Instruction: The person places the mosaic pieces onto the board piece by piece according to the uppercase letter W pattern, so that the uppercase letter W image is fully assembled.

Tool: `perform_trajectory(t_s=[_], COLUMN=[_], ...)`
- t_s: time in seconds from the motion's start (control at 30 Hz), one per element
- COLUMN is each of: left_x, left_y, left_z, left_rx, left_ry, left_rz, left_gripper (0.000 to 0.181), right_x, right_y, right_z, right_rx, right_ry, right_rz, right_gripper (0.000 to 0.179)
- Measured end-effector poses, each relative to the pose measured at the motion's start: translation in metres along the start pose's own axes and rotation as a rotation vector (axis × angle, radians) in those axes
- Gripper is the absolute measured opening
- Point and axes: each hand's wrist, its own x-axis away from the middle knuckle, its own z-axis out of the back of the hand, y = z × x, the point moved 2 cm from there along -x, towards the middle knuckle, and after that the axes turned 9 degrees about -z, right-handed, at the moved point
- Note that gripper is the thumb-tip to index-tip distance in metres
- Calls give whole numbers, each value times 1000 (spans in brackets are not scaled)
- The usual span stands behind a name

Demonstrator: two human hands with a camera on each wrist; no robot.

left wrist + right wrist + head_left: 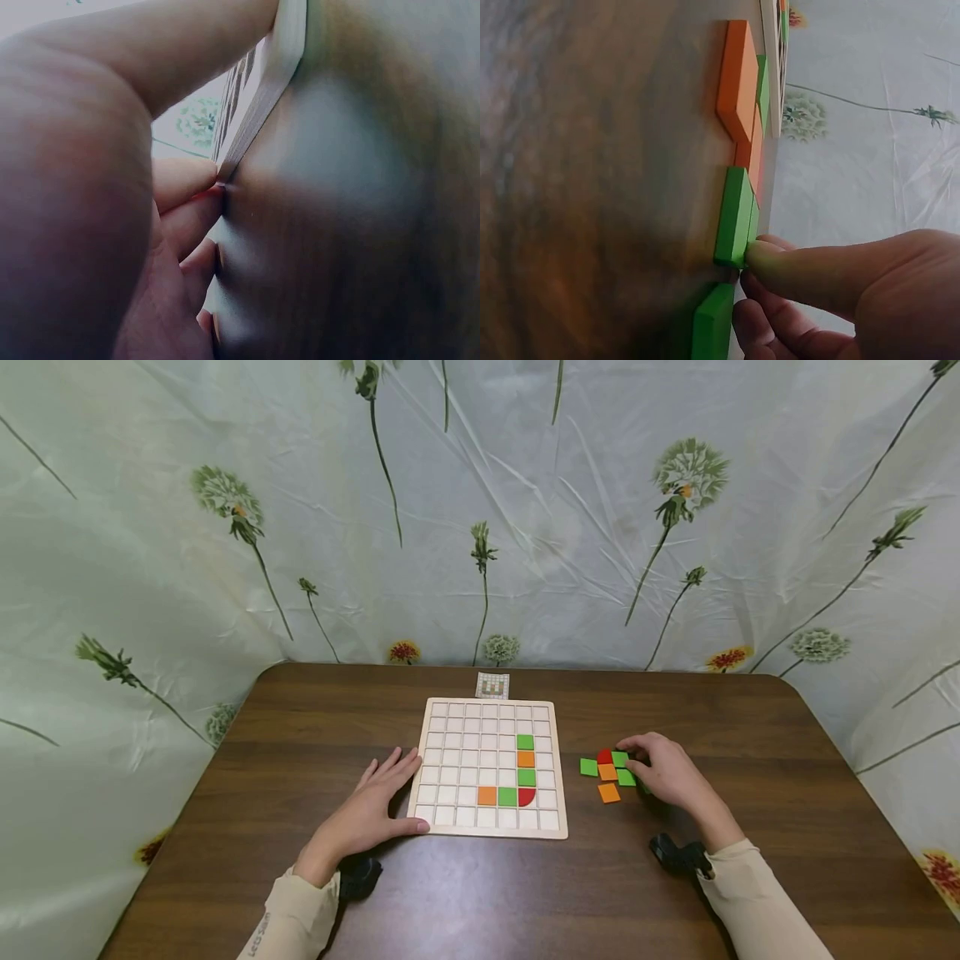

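A wooden grid board point(442, 777) lies on the table, holding green, orange and red tiles. My left hand point(375, 806) rests against its left side, fingers spread, with the thumb at the near-left corner. In the left wrist view, thumb and fingers touch the board's edge point(259, 112). Right of the board is a loose group of green, orange and red tiles. My right hand point(667, 768) pinches a green tile point(618, 759) there between thumb and index finger. In the right wrist view, the thumb point(769, 259) covers part of the contact, beside another green tile point(733, 214).
A small card point(492, 686) with a printed grid pattern lies just behind the board. Near the right hand are a separate orange tile point(609, 793) and a red tile point(604, 756). The brown table point(300, 735) reaches back to a flower-printed curtain point(420, 593).
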Motion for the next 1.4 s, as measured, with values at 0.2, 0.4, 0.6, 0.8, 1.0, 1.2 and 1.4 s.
perform_trajectory(t_s=[0.2,0.4,0.6,0.8,1.0,1.2,1.4], left_x=[0,-1,-2,0,0,2,2], left_y=[0,0,1,0,0,0,-1], left_z=[1,-1,-3,-3,-2,-3,-1], left_rx=[-3,-5,13,12,5,19,17], left_ry=[7,0,-3,-2,7,2,7], left_rz=[-5,-1,-10,3,-11,-8,-5], left_gripper=[103,103,103,103,102,102,102], right_x=[-2,-2,-1,-2,0,3,3], right_y=[0,1,3,4,3,2,-6], right_z=[1,1,3,0,-1,1,1], right_rx=[16,21,50,47,29,26,2], right_ry=[0,-9,-18,-25,-6,14,66], right_rz=[13,11,14,18,5,-18,-25], right_gripper=[24,25,30,29,26,27,29])
